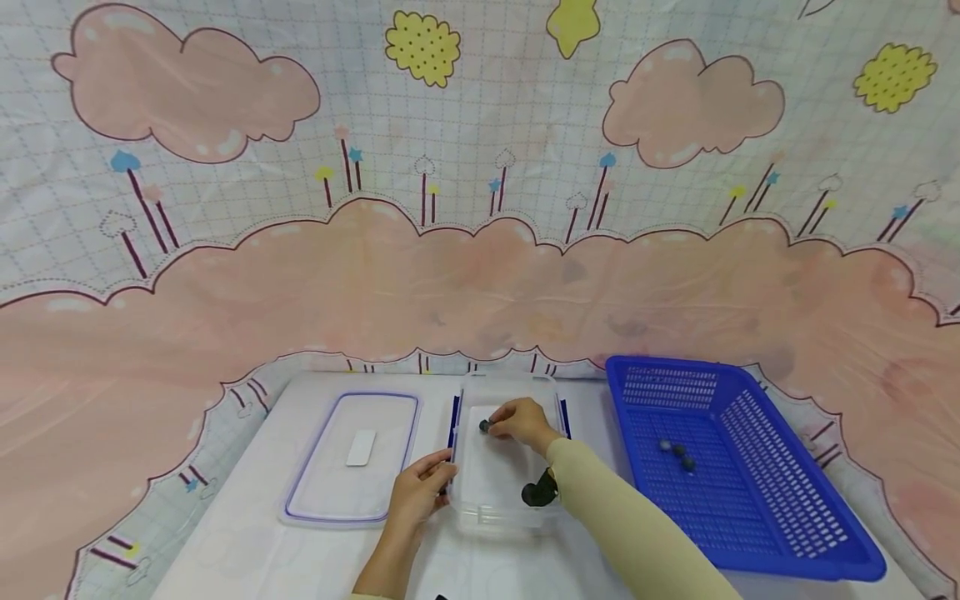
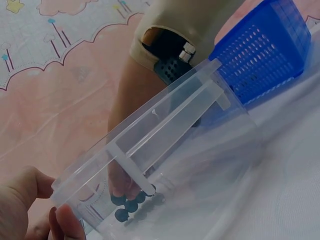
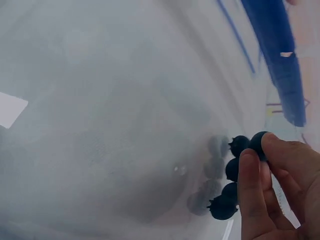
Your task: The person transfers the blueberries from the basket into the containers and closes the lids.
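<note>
The clear plastic box (image 1: 504,475) sits on the table between its lid (image 1: 352,457) and the blue basket (image 1: 738,467), its long axis running away from the person. The right hand (image 1: 522,423) reaches inside, fingers curled, pinching a cluster of dark blueberries (image 3: 235,177) low over the box floor; the left hand (image 1: 420,492) grips the box's near left wall, thumb and fingers closed on the rim

Open-topped clear container (image 1: 504,500), hemmed between lid (image 1: 352,458) and blue basket (image 1: 738,467).
</note>
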Demonstrator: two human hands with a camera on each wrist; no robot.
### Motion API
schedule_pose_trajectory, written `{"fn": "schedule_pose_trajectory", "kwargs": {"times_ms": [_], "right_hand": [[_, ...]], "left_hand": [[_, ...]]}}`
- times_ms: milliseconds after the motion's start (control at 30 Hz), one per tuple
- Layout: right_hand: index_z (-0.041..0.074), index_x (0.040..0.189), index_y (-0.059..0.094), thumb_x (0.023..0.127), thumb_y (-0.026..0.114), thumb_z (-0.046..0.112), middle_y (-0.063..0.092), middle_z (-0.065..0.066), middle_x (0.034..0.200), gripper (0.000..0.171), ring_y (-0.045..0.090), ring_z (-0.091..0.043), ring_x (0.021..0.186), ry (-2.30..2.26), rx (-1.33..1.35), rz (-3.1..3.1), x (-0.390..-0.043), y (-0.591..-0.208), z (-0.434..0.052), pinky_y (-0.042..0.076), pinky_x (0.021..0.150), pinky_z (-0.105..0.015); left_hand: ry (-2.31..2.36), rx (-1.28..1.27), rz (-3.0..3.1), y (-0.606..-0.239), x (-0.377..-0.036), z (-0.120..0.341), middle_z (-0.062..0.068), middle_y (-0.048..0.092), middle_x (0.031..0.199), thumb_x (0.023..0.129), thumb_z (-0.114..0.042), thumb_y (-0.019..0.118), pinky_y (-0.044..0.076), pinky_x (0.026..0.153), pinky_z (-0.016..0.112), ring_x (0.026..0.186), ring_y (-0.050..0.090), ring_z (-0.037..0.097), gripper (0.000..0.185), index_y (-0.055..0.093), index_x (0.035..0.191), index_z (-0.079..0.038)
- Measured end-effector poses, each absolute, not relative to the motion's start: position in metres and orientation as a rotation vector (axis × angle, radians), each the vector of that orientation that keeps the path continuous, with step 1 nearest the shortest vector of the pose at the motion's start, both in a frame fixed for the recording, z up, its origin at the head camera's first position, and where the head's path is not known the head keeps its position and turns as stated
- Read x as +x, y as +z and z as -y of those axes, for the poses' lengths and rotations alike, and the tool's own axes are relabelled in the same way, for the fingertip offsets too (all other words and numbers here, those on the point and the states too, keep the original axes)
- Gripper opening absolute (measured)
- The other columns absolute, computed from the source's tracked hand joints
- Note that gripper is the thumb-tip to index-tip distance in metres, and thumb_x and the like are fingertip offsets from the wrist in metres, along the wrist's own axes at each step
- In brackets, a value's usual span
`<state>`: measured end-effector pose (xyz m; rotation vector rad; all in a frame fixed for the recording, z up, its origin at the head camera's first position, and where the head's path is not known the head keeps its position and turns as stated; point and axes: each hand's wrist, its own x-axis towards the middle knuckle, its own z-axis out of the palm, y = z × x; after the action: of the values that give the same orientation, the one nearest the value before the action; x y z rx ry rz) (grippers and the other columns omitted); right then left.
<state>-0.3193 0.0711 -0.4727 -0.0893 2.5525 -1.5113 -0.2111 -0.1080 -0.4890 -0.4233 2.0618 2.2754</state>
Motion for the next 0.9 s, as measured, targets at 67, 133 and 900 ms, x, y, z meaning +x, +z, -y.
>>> {"fn": "schedule_pose_trajectory", "kwargs": {"times_ms": [67, 133, 900], "right_hand": [[-0.004, 0.095, 0.074, 0.079, 0.078, 0.000, 0.071, -0.008, 0.086, 0.016, 0.065, -0.009, 0.069, -1.502, -0.082, -2.546, -0.3196, -0.4752, -0.0714, 0.058, 0.069, -0.026], [-0.004, 0.095, 0.074, 0.080, 0.078, 0.000, 0.071, -0.008, 0.087, 0.016, 0.064, -0.009, 0.069, -1.501, -0.077, -2.540, -0.3199, -0.4768, -0.0712, 0.059, 0.070, -0.026], [-0.003, 0.093, 0.074, 0.081, 0.077, 0.001, 0.072, -0.007, 0.085, 0.014, 0.066, -0.010, 0.070, -1.481, -0.128, -2.575, -0.3191, -0.4758, -0.0693, 0.058, 0.068, -0.025]], "left_hand": [[2.273, -0.420, -2.061, -0.4887, -0.2112, 0.1075, -0.004, 0.059, 0.081, 0.087, -0.008, 0.069, 0.049, 0.055, 0.019, 0.071, 0.051, 0.011, 0.040, 0.064, 0.125, 0.004], [2.277, -0.416, -2.059, -0.4881, -0.2113, 0.1070, -0.005, 0.059, 0.080, 0.087, -0.008, 0.069, 0.048, 0.054, 0.019, 0.071, 0.051, 0.010, 0.040, 0.063, 0.125, 0.004], [2.288, -0.437, -2.060, -0.4878, -0.2116, 0.1051, -0.005, 0.059, 0.081, 0.087, -0.009, 0.070, 0.049, 0.054, 0.019, 0.073, 0.052, 0.010, 0.040, 0.064, 0.125, 0.003]]}}
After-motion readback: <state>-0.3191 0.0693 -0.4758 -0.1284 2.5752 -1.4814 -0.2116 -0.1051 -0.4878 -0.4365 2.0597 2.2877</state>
